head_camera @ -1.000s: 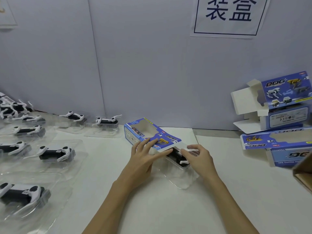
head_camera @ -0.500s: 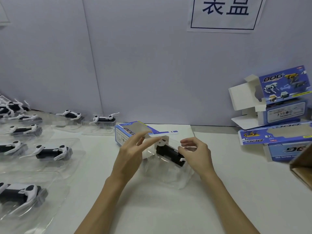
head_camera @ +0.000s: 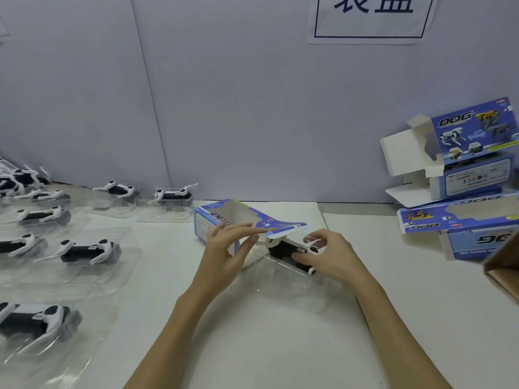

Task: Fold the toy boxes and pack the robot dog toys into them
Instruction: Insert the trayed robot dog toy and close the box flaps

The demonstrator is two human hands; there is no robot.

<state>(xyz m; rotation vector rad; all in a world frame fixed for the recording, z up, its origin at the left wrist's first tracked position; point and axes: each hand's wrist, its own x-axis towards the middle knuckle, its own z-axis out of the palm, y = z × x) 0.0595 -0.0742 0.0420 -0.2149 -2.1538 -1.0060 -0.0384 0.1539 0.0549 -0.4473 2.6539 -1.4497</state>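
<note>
Left hand (head_camera: 224, 254) pinched the open blue toy box (head_camera: 224, 220) by its flap – right hand (head_camera: 327, 255) gripped the robot dog (head_camera: 286, 252) in its clear tray (head_camera: 295, 287) at the box mouth.

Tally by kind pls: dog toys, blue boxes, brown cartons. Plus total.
robot dog toys: 9, one gripped by the right hand; far-left cluster counted as 1, may hide more
blue toy boxes: 3, one held by the left hand
brown carton: 1
total: 13
</note>
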